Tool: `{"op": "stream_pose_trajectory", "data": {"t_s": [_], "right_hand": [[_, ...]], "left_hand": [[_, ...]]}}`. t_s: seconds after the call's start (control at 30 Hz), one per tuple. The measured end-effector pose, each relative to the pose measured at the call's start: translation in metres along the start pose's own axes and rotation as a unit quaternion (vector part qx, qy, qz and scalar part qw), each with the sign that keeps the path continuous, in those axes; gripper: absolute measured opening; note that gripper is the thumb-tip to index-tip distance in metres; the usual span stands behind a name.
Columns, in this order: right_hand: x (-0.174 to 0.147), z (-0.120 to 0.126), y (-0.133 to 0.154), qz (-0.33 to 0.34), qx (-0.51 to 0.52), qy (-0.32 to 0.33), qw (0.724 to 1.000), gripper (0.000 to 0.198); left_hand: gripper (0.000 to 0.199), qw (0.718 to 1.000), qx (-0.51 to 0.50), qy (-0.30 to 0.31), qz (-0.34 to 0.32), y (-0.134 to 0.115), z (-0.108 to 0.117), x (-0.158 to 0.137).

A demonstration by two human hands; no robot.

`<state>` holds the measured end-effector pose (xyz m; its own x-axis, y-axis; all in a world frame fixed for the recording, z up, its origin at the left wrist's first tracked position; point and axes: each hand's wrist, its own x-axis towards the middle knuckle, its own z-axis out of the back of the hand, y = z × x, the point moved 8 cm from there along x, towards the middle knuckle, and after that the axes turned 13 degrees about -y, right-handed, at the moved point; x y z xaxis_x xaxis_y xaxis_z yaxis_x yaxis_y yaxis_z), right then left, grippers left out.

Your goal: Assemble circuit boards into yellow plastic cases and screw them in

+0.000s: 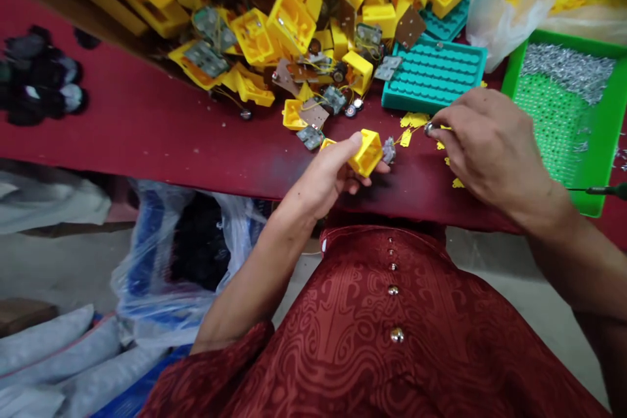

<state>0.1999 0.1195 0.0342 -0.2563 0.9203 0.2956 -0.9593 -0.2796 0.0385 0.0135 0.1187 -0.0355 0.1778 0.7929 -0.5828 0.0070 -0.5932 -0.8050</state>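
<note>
My left hand (337, 173) is closed round a yellow plastic housing (368, 151), its hollow side showing. A small greyish clump (388, 151) sits by the fingertips; I cannot make out what it is. Off to the right, my right hand (494, 144) pinches a small round metallic part (429, 129) between thumb and finger. Thin yellow wire runs from that part toward the left. Small flat yellow plastic pieces (406, 138) lie on the red cloth just beneath and beside this hand. Left of the held housing rests a circuit board (310, 137).
Yellow housings (292, 21) with boards and wires are heaped at the back. Teal ridged trays (434, 75) stand behind my right hand. A green basket (595, 176) holds many screws (568, 68); a thin-shafted tool (600, 190) crosses its front. Dark parts (39, 78) lie far left.
</note>
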Motion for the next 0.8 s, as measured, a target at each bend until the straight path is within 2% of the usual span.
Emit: {"op": "stream_pose_trajectory", "data": {"t_s": [0.07, 0.17, 0.27, 0.37, 0.43, 0.53, 0.6, 0.7, 0.8], "right_hand": [[0.006, 0.005, -0.001, 0.012, -0.033, 0.018, 0.999, 0.031], [0.006, 0.01, -0.009, 0.017, -0.038, 0.003, 0.999, 0.034], [-0.007, 0.01, -0.02, 0.013, 0.0, -0.034, 0.999, 0.038], [-0.025, 0.015, -0.026, -0.005, 0.062, -0.087, 0.994, 0.036], [-0.035, 0.016, -0.03, -0.061, 0.143, -0.103, 0.982, 0.031], [-0.045, 0.006, -0.025, -0.17, 0.296, -0.074, 0.937, 0.022], [-0.047, -0.001, -0.013, -0.208, 0.361, -0.063, 0.907, 0.019], [-0.047, -0.003, 0.004, -0.207, 0.391, -0.094, 0.892, 0.015], [-0.049, -0.005, 0.013, -0.192, 0.382, -0.113, 0.897, 0.013]], "left_hand": [[0.047, 0.994, -0.068, 0.053, 0.066, 0.007, -0.01, -0.004], [0.04, 0.965, -0.161, 0.124, 0.165, 0.019, -0.026, -0.012], [0.037, 0.941, -0.211, 0.16, 0.211, 0.029, -0.038, -0.014], [0.033, 0.945, -0.225, 0.151, 0.181, 0.034, -0.041, -0.008], [0.029, 0.958, -0.221, 0.123, 0.134, 0.036, -0.038, -0.003], [0.032, 0.972, -0.21, 0.082, 0.064, 0.036, -0.035, 0.002], [0.037, 0.976, -0.201, 0.069, 0.037, 0.036, -0.035, 0.002], [0.039, 0.981, -0.185, 0.061, 0.017, 0.035, -0.037, -0.001], [0.04, 0.984, -0.172, 0.057, 0.001, 0.033, -0.036, -0.004]]}}
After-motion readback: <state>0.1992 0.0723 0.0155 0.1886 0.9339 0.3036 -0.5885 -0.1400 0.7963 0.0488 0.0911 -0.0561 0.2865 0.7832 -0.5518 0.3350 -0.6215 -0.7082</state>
